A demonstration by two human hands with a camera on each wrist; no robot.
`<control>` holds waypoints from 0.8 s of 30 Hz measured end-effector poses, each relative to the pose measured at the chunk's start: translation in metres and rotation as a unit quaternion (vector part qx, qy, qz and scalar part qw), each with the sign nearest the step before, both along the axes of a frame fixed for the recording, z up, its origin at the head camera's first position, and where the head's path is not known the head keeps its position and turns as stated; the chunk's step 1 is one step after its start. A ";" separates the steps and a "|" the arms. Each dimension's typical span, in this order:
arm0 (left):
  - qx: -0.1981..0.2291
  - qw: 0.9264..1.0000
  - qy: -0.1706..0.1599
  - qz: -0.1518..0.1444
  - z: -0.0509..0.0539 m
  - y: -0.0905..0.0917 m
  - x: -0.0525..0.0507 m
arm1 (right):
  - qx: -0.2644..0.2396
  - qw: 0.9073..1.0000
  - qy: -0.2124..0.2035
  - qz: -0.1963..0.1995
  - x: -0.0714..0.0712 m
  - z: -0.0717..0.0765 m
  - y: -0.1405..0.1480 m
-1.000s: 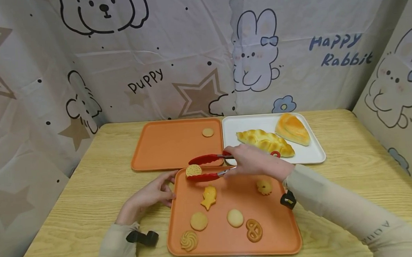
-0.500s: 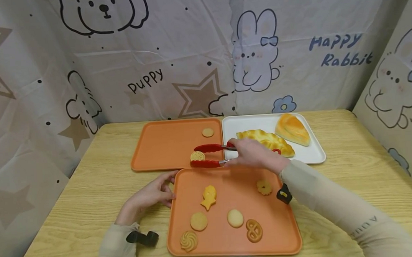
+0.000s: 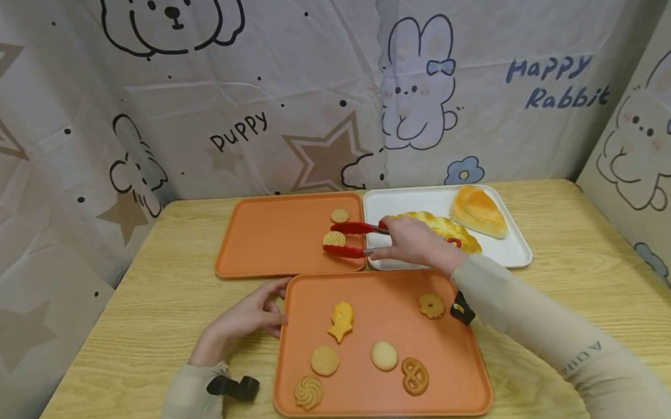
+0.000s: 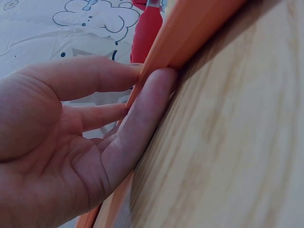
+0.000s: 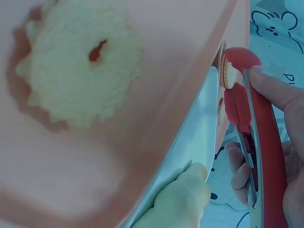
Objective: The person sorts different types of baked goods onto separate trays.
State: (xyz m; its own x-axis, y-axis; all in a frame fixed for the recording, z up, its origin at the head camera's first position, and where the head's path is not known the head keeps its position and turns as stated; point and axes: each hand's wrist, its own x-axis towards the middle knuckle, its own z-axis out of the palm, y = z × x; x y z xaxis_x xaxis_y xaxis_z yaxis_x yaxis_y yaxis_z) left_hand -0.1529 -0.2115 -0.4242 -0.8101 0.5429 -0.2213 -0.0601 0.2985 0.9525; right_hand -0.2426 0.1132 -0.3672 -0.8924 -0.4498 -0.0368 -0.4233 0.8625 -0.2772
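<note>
My right hand (image 3: 415, 238) grips red tongs (image 3: 345, 251), whose tips have a round dotted cookie (image 3: 333, 239) between them, over the right part of the back orange tray (image 3: 269, 237). In the right wrist view, the cookie (image 5: 228, 76) stands on edge between the red tips of the tongs (image 5: 271, 161). At the left edge of the front orange tray (image 3: 366, 400), my left hand (image 3: 244, 316) pinches the rim; the left wrist view shows its fingers (image 4: 152, 95) against that edge.
Several cookies lie on the front tray, among them a fish-shaped one (image 3: 341, 320) and a pretzel (image 3: 414, 376). A small round cookie (image 3: 340, 215) is on the back tray. The white tray (image 3: 380, 199) holds a braided bread (image 3: 464, 234) and a triangular bread (image 3: 477, 211).
The right hand has carried the tongs and dotted cookie from the front tray's upper left edge back and slightly right, over the back tray. The left hand has stayed in place.
</note>
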 end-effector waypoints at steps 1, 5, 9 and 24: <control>0.000 1.000 -0.001 0.001 0.000 0.000 0.000 | 0.001 1.000 0.000 -0.002 0.000 0.000 0.000; -0.001 1.000 -0.003 0.003 -0.001 0.000 0.000 | 0.004 1.000 0.001 -0.012 -0.002 0.000 0.000; 0.002 1.000 -0.002 0.000 -0.002 -0.001 -0.001 | 0.003 1.000 0.005 -0.025 -0.002 0.000 0.000; 0.004 1.000 -0.006 -0.002 -0.001 0.000 -0.001 | -0.016 0.998 -0.021 -0.054 -0.003 -0.007 0.003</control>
State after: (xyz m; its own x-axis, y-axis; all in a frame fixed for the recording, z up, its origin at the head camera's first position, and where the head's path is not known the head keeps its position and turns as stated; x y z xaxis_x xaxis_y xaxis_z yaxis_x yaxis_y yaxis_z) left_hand -0.1538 -0.2116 -0.4256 -0.8056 0.5472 -0.2270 -0.0705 0.2920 0.9538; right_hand -0.2460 0.1161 -0.3737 -0.9337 -0.3527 -0.0622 -0.3159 0.8928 -0.3211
